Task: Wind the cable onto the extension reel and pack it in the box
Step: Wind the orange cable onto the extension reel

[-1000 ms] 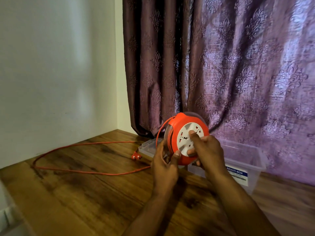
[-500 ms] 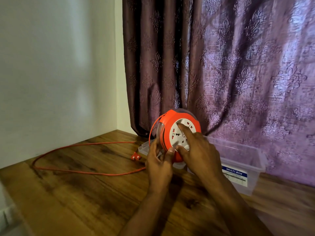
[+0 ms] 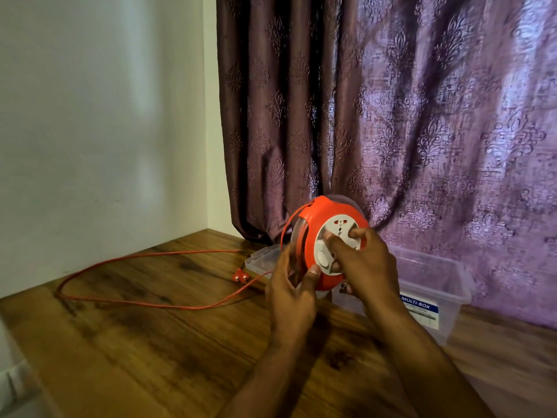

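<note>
I hold an orange extension reel (image 3: 313, 236) with a white socket face upright above the wooden table. My left hand (image 3: 291, 292) grips its left rim, thumb on the orange front. My right hand (image 3: 363, 267) covers the white face, fingers pressed on it. An orange cable (image 3: 150, 303) runs from the reel's left side in a long loop across the table to the left and back. Its orange plug (image 3: 240, 276) lies on the table left of the reel. A clear plastic box (image 3: 443, 285) labelled MULTI-BOX stands open behind my hands.
A purple patterned curtain (image 3: 391, 116) hangs right behind the box. A white wall (image 3: 99, 131) borders the wooden table (image 3: 150, 357) on the left. A clear lid (image 3: 262, 260) lies beside the box's left end.
My right hand has shifted round on the white face as the reel turned. The cable loop on the table looks slightly shorter. The reel has stayed in both hands.
</note>
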`<state>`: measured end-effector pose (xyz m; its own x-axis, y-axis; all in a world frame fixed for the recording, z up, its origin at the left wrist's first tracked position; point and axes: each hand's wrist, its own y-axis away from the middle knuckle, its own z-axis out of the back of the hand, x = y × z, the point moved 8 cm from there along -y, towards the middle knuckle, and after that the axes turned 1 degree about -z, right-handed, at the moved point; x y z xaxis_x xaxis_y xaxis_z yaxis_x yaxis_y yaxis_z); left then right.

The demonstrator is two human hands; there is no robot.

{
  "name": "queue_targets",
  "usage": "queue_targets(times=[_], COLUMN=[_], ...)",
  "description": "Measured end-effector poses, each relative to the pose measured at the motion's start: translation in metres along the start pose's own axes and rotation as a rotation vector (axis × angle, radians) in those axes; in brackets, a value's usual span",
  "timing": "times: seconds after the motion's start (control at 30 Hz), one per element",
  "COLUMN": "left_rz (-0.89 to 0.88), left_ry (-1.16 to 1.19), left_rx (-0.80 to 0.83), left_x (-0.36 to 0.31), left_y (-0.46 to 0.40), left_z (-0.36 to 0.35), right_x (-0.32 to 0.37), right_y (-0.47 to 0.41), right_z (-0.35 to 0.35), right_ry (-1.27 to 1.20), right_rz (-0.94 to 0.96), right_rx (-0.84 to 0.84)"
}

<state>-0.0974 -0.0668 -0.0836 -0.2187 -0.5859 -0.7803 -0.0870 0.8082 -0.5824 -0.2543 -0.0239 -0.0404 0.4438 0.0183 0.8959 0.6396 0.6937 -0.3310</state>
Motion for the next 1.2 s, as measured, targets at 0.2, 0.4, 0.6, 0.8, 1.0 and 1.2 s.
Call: queue_targets(times=[0.2, 0.4, 0.6, 0.8, 1.0, 1.2], left_rz=[-0.016, -0.028, -0.034, -0.001, 0.028, 0.039], left_ry=[-0.041, -0.039, 0.018, 0.065, 0.095, 0.098], left_rx=[0.016, 0.029, -0.012, -0.046, -0.038, -0.032], left_x=[-0.003, -0.005, -0.009, -0.009, -0.007, -0.002], left_y=[0.001, 0.001, -0.003, -0.004, -0.004, -0.005], left_z=[-0.001, -0.002, 0.003, 0.006, 0.005, 0.005], right_x=[-0.015, -0.009, 0.022, 0.046, 0.036, 0.034], right_y=[-0.001, -0.001, 0.009, 0.027, 0.027, 0.022], right_z=[-0.015, -0.015, 0.001, -0.016, -0.021, -0.019], right_ry=[-0.404, -0.331, 0.155, 0.584, 0.635, 0.54], right_rz=[-0.215, -0.16, 0.126, 0.384, 0.392, 0.418], right_rx=[0.174, 0.216, -0.022, 0.071, 0.124, 0.083])
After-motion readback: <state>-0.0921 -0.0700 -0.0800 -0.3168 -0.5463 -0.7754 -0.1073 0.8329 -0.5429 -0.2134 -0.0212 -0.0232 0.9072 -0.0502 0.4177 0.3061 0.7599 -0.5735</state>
